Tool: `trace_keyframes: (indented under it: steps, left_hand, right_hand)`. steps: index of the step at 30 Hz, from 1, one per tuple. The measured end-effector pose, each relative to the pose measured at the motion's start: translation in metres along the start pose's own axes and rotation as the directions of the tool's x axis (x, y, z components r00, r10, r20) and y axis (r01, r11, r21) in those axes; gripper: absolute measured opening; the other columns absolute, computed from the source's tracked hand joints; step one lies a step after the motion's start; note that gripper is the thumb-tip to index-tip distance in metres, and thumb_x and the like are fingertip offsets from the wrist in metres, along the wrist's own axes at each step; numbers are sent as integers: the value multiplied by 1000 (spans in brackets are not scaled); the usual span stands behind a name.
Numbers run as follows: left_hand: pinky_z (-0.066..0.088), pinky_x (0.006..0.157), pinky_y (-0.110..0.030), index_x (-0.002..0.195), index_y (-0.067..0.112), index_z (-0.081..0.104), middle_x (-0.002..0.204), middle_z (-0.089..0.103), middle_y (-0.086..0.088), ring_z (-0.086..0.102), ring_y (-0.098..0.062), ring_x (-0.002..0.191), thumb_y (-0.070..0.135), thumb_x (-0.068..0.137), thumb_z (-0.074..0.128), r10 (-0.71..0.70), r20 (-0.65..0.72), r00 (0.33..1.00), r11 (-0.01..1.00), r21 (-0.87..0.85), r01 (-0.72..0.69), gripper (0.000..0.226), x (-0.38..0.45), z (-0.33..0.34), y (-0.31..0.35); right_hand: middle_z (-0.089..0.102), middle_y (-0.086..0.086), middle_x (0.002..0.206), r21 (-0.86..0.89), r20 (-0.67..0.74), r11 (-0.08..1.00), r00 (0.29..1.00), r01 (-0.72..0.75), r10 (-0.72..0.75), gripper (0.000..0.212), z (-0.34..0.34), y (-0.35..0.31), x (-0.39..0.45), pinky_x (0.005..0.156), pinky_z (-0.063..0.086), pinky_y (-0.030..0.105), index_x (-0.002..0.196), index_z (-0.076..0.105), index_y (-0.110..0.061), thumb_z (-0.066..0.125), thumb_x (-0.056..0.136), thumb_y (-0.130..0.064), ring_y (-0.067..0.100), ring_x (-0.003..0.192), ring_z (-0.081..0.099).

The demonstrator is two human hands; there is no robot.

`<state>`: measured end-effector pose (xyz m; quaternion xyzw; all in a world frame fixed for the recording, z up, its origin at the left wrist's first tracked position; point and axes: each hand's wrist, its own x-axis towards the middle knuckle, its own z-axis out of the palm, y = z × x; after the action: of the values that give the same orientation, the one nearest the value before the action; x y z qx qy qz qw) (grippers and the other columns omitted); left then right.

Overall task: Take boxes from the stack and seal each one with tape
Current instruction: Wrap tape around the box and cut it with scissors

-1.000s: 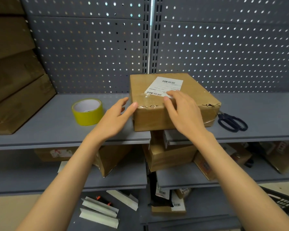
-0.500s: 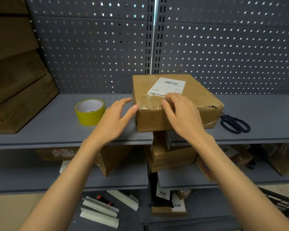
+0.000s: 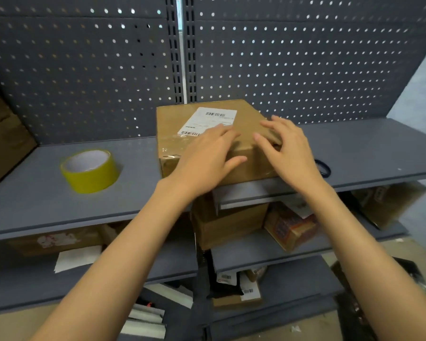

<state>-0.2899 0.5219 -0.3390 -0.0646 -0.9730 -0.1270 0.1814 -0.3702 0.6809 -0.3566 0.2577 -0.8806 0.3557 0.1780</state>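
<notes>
A brown cardboard box (image 3: 182,121) with a white shipping label (image 3: 209,119) stands on the grey top shelf (image 3: 35,193), clear tape across its near top edge. My left hand (image 3: 207,158) lies flat over the box's near edge, fingers straight on the top and thumb down the front face. My right hand (image 3: 288,151) rests on the box's right near corner with spread, slightly bent fingers. A yellow tape roll (image 3: 90,169) sits on the shelf to the left of the box.
Black scissors (image 3: 322,167) lie right of the box, mostly hidden by my right wrist. Stacked brown boxes (image 3: 3,134) fill the far left. Lower shelves hold more boxes (image 3: 229,222) and parcels. A perforated panel (image 3: 305,57) backs the shelf.
My left hand moved from the box's left corner onto its near top edge. My right hand slid right to the box's right corner. The view shifted right.
</notes>
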Motion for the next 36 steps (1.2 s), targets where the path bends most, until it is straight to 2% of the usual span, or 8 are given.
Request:
trace_keyframes:
  steps: [3, 7, 11, 17, 22, 26, 31, 36]
  left_hand:
    - [27, 108, -33, 142, 12, 41, 148, 40, -8, 37, -26, 135, 36, 94, 56, 2, 39, 999, 1000, 2, -2, 55, 19, 11, 20]
    - [25, 109, -34, 142, 12, 40, 152, 36, -7, 34, -25, 138, 36, 94, 55, -28, 66, 997, 1000, -3, 29, 55, 40, 29, 39]
    - [27, 109, -34, 145, 15, 39, 154, 33, -4, 37, -25, 137, 38, 94, 55, -75, 50, 996, 997, 29, 74, 58, 54, 42, 45]
    - [35, 103, -40, 141, 22, 46, 145, 46, 3, 46, -23, 131, 40, 92, 56, -93, -44, 995, 986, 136, 98, 53, 54, 54, 39]
    - [38, 94, -36, 134, 22, 55, 137, 56, 2, 54, -24, 124, 41, 91, 53, -72, -127, 989, 979, 180, 95, 47, 52, 59, 41]
    - [40, 93, -35, 133, 24, 57, 135, 57, 4, 53, -19, 125, 46, 89, 48, -68, -143, 987, 980, 177, 93, 49, 51, 61, 39]
    - [39, 94, -35, 132, 23, 58, 135, 57, 5, 52, -17, 127, 47, 89, 48, -61, -146, 987, 985, 153, 83, 50, 50, 61, 36]
    - [37, 93, -32, 131, 22, 59, 134, 58, 5, 52, -17, 127, 46, 88, 47, -55, -166, 985, 986, 145, 80, 50, 49, 62, 37]
  right_hand:
    - [38, -3, 150, 73, 115, 997, 993, -3, -6, 50, -14, 26, 4, 109, 24, 26, 136, 51, -21, 62, 90, -38, 14, 137, 34]
    - [49, -5, 142, 128, 252, 991, 964, 50, -81, 54, -29, 57, 12, 96, 25, 7, 136, 52, -18, 68, 86, -34, 10, 131, 42]
    - [55, -4, 137, 203, 285, 967, 936, 155, -209, 48, -34, 78, 22, 98, 25, 2, 132, 58, -16, 70, 86, -28, 8, 128, 46]
    - [59, -3, 132, 286, 174, 922, 932, 263, -319, 39, -21, 93, 26, 106, 38, 27, 124, 63, -22, 68, 86, -30, 11, 123, 53]
    - [64, 1, 125, 294, 80, 904, 934, 311, -348, 34, -14, 96, 28, 98, 42, 26, 117, 68, -21, 70, 84, -30, 15, 110, 60]
    - [63, 0, 125, 263, 64, 912, 937, 315, -342, 35, -13, 96, 26, 80, 38, 17, 116, 68, -22, 70, 83, -32, 5, 87, 54]
    - [62, -7, 126, 413, 206, 900, 949, 139, -240, 29, -29, 89, 29, 101, 42, 19, 112, 70, -31, 65, 86, -42, -2, 117, 54]
    - [70, -2, 113, 403, 63, 906, 983, 131, -170, 28, -19, 81, 26, 97, 48, 31, 102, 74, -28, 74, 78, -42, 2, 108, 61]
